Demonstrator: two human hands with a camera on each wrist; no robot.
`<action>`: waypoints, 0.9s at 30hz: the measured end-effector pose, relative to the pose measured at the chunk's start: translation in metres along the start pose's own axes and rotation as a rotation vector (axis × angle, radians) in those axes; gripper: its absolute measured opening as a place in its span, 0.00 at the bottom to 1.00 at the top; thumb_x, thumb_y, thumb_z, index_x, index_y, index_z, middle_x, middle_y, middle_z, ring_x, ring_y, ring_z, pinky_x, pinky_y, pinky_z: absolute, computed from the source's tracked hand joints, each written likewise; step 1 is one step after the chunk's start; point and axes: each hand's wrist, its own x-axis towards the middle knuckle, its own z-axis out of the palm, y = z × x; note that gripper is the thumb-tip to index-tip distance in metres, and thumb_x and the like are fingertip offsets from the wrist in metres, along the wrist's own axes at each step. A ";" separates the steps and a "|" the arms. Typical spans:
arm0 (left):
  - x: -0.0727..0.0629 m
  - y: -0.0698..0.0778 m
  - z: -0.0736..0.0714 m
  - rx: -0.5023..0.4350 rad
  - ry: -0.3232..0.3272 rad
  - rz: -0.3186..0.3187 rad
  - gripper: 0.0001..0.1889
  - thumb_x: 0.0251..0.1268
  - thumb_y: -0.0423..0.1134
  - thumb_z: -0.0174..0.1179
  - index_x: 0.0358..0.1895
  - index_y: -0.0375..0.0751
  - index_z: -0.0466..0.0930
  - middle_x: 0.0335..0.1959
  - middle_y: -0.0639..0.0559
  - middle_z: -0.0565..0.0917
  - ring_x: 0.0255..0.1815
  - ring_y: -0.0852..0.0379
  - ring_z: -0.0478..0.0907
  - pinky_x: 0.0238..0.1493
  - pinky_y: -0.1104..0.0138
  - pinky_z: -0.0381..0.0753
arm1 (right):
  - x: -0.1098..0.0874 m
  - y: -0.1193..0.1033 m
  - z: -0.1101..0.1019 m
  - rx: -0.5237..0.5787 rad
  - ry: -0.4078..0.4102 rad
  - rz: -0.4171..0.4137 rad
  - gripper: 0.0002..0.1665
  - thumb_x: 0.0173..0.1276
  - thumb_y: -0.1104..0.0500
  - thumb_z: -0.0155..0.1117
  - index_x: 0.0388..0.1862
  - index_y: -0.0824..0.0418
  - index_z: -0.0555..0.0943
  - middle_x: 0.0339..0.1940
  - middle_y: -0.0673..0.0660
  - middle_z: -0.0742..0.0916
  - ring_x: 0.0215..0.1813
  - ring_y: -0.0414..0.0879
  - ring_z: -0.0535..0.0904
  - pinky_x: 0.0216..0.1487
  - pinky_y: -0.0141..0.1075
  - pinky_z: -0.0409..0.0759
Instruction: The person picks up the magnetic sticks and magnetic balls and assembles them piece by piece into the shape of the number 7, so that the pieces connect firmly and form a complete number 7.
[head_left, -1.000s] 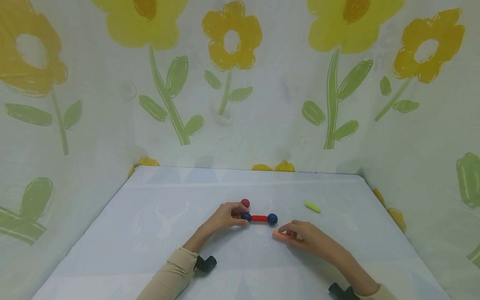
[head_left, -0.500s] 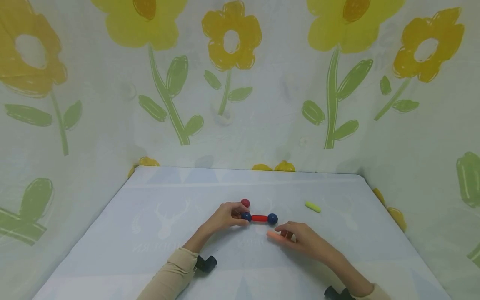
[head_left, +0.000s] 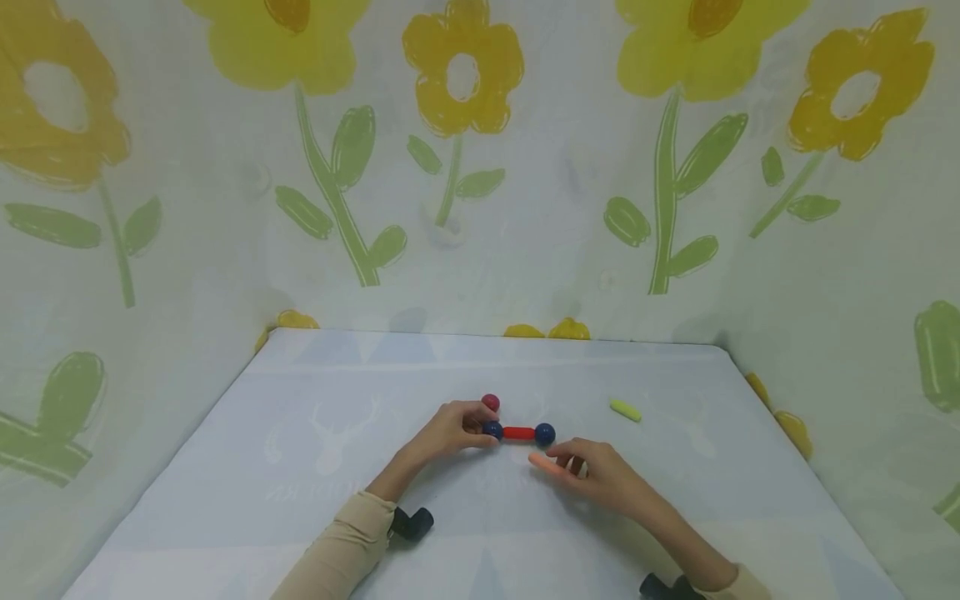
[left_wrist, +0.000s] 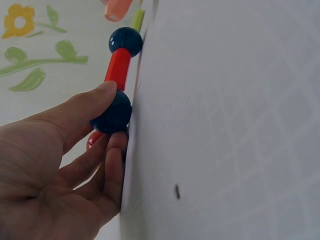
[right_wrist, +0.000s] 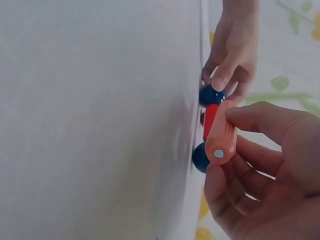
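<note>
Two dark blue balls (head_left: 545,434) are joined by a red magnetic stick (head_left: 518,433) in a dumbbell shape on the table. My left hand (head_left: 456,427) pinches the left-end blue ball (left_wrist: 113,114) between thumb and fingers. In my right hand (head_left: 600,473), thumb and fingertips hold an orange magnetic stick (right_wrist: 221,132), whose near end shows a round metal disc. That stick is in front of the right blue ball, angled toward the red stick, and overlaps both in the right wrist view. A red ball (head_left: 491,402) sits just behind my left fingertips.
A yellow-green stick (head_left: 625,410) lies on the table behind and right of my right hand. The white table (head_left: 337,533) has faint printed patterns. A flower-printed curtain (head_left: 540,192) surrounds its back and sides.
My right hand has moved left and a little farther from me, taking the orange magnetic stick closer to the joined pieces. My left hand stays on the blue ball.
</note>
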 end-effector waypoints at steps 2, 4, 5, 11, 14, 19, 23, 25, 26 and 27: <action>0.000 0.000 0.000 0.001 0.000 0.000 0.15 0.57 0.42 0.72 0.48 0.48 0.84 0.44 0.54 0.86 0.38 0.60 0.77 0.43 0.74 0.78 | 0.000 -0.001 0.001 0.002 0.014 0.002 0.18 0.62 0.61 0.71 0.52 0.57 0.84 0.32 0.46 0.84 0.34 0.38 0.76 0.33 0.24 0.78; 0.001 0.000 0.000 0.003 0.000 0.000 0.15 0.57 0.42 0.72 0.48 0.48 0.84 0.44 0.53 0.86 0.38 0.60 0.77 0.44 0.74 0.78 | 0.000 -0.002 0.001 0.013 0.016 0.001 0.17 0.62 0.62 0.70 0.52 0.57 0.84 0.32 0.46 0.84 0.33 0.38 0.76 0.33 0.24 0.78; 0.001 0.000 0.000 0.003 0.001 0.001 0.16 0.57 0.42 0.72 0.48 0.48 0.84 0.44 0.53 0.86 0.38 0.60 0.77 0.44 0.74 0.78 | 0.000 -0.002 0.001 0.029 0.010 0.004 0.17 0.62 0.62 0.70 0.51 0.57 0.84 0.33 0.46 0.84 0.33 0.38 0.76 0.33 0.25 0.78; 0.001 -0.001 0.000 0.003 0.001 0.002 0.16 0.56 0.42 0.72 0.48 0.48 0.84 0.44 0.53 0.86 0.37 0.60 0.77 0.43 0.74 0.78 | 0.001 -0.006 0.005 0.108 -0.040 0.065 0.19 0.61 0.62 0.70 0.53 0.59 0.84 0.35 0.48 0.85 0.35 0.41 0.77 0.33 0.26 0.79; 0.001 -0.001 0.001 0.006 0.002 0.004 0.16 0.56 0.42 0.72 0.48 0.48 0.84 0.44 0.53 0.86 0.37 0.60 0.77 0.43 0.74 0.78 | 0.002 -0.007 0.007 0.128 -0.047 0.090 0.20 0.61 0.61 0.71 0.53 0.59 0.84 0.36 0.49 0.86 0.35 0.42 0.78 0.33 0.26 0.80; 0.001 -0.002 0.001 0.011 0.006 0.005 0.16 0.56 0.42 0.72 0.48 0.48 0.84 0.43 0.53 0.86 0.37 0.60 0.77 0.42 0.75 0.78 | 0.003 -0.007 0.010 0.167 -0.073 0.150 0.21 0.61 0.59 0.72 0.53 0.61 0.84 0.38 0.51 0.87 0.35 0.42 0.79 0.34 0.29 0.81; 0.001 -0.001 0.000 0.014 0.006 0.005 0.16 0.56 0.41 0.72 0.48 0.47 0.84 0.43 0.52 0.86 0.36 0.60 0.76 0.42 0.75 0.79 | 0.003 -0.009 0.012 0.175 -0.071 0.185 0.21 0.60 0.58 0.72 0.52 0.62 0.84 0.39 0.52 0.88 0.34 0.41 0.79 0.33 0.30 0.82; 0.001 -0.001 0.000 0.014 0.005 0.005 0.16 0.56 0.41 0.72 0.48 0.47 0.84 0.43 0.52 0.86 0.36 0.60 0.76 0.42 0.74 0.79 | 0.003 -0.009 0.012 0.180 -0.068 0.192 0.21 0.60 0.58 0.72 0.52 0.62 0.84 0.38 0.52 0.88 0.33 0.41 0.79 0.33 0.30 0.82; 0.001 -0.001 0.000 0.014 0.005 0.008 0.16 0.56 0.41 0.72 0.48 0.47 0.84 0.43 0.52 0.86 0.36 0.60 0.76 0.42 0.74 0.79 | 0.002 -0.009 0.012 0.192 -0.066 0.202 0.21 0.60 0.58 0.72 0.52 0.62 0.84 0.38 0.52 0.87 0.33 0.41 0.79 0.32 0.31 0.82; 0.000 -0.001 0.000 0.013 0.005 0.009 0.16 0.56 0.41 0.72 0.48 0.47 0.84 0.43 0.51 0.86 0.36 0.60 0.76 0.42 0.74 0.79 | 0.002 -0.009 0.012 0.202 -0.067 0.208 0.21 0.60 0.58 0.72 0.52 0.62 0.84 0.38 0.52 0.87 0.33 0.42 0.79 0.31 0.31 0.82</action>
